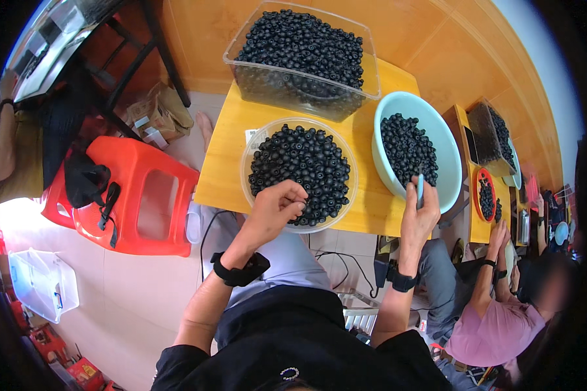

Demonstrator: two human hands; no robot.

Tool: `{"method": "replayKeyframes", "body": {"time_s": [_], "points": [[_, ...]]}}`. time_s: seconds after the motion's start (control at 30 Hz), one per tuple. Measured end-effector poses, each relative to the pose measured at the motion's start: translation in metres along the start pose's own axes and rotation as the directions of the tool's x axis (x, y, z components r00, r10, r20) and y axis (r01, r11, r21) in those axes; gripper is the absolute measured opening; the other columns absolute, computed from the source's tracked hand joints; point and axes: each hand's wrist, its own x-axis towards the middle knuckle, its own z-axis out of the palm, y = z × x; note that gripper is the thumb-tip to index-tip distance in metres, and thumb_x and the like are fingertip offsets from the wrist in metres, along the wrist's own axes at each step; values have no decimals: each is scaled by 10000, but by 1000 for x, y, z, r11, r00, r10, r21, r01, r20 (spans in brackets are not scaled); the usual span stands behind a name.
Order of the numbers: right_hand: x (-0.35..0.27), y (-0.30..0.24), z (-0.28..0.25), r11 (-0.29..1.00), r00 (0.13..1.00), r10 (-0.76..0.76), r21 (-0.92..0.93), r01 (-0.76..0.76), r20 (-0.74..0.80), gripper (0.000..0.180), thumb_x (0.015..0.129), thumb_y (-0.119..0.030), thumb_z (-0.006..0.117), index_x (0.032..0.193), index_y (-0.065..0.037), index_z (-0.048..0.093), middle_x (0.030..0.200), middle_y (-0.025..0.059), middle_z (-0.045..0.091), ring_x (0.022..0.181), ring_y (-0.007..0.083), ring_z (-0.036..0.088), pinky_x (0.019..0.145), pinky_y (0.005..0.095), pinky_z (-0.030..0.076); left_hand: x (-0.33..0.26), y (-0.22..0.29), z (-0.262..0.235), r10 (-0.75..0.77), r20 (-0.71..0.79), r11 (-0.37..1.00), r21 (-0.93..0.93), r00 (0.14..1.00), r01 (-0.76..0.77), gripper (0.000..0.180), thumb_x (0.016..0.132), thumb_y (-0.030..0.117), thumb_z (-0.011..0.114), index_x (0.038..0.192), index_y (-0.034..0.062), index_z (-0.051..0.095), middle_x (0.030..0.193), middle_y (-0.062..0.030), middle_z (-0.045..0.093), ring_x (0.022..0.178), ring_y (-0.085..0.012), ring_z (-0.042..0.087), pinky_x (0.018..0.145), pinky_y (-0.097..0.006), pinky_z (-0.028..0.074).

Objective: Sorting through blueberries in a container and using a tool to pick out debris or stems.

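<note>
My left hand is over the near-left edge of a round clear tub full of small black ringed pieces. Its thumb and fingertips are pinched together; whatever they hold, if anything, is too small to make out. At the near rim of a pale blue basin, my right hand grips a slim light-blue tool, which points up and away from me. Its exact kind does not show. Inside the basin lie more black pieces of the same sort.
A large clear bin heaped with black pieces stands behind the tub on the yellow table. Left is a red stool with a dark bag. A co-worker in pink sits right, beside a red tray; another person sits far left.
</note>
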Motion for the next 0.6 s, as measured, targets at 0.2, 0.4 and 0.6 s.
{"method": "replayKeyframes", "body": {"time_s": [0.2,0.4,0.6], "points": [[-43,-57,11,956,871,78,213,-204,484,192,824,-104,614,973,18,621,775,120,579,709,204,569,635,325,436,-12,5,-13,-100,81,804,-580,992,129,109,852,-2,582,959,3,599,925,-78,631,772,-129,634,700,-234,526],[-68,-90,24,866,839,-168,484,-126,517,161,819,-78,615,961,-3,628,783,129,613,570,224,567,520,289,434,-18,-9,-10,-37,152,527,-837,988,148,152,845,8,607,997,18,606,959,-86,642,813,-141,638,733,-239,539],[-70,-94,26,896,828,-282,441,47,485,180,801,-104,656,960,-25,627,686,92,560,493,220,527,459,319,406,-20,-8,-9,-48,187,458,-869,981,188,163,850,12,603,1012,27,603,950,-84,642,833,-132,637,737,-225,543]]}}
